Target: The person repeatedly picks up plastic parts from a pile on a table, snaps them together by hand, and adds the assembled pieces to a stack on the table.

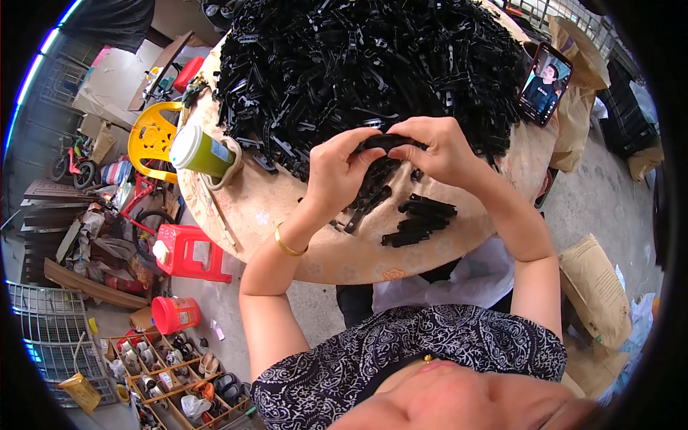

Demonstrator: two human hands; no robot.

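My left hand (335, 170) and my right hand (438, 152) meet over the near part of the table, both closed. Between their fingers and thumbs they grip a small black plastic piece (387, 142), held level; its exact kind is hard to make out. Just beyond my hands spreads a large heap of black plastic clip-like parts (373, 64). A few similar loose parts (367, 208) lie below my hands. Nearer to me and to the right, several black pieces (421, 215) are laid side by side in a small group.
A patterned cloth covers the round table (287, 247). On its left stands a lidded green cup (208, 154) in a holder; a phone (545, 84) leans at the right. Around it are a yellow chair (152, 142), red stool (188, 252), red bucket (174, 315), shoe rack (172, 390) and paper sack (596, 294).
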